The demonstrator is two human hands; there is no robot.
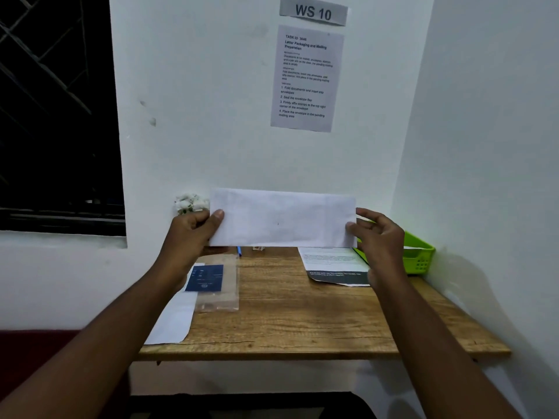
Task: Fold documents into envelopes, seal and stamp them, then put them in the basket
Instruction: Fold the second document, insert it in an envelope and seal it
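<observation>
Head view, left to right. Left hand [193,229] pinches the left end of the envelope [282,219], thumb on the front face, fingers behind. Envelope is held up level above the far edge of the desk [302,322], flat, no sag. Right hand [379,234] at the right end, thumb on the lower corner, fingers loosely spread; firm grip or only touching, cannot tell. Below: clear packet [216,284] at left, printed sheet [334,264] at right, green basket [419,257] far right by the wall. Judgement: envelope is light, thin, creases easily, a bit slick; hold by the short ends or corners, light pinch, don't bend the middle.
</observation>
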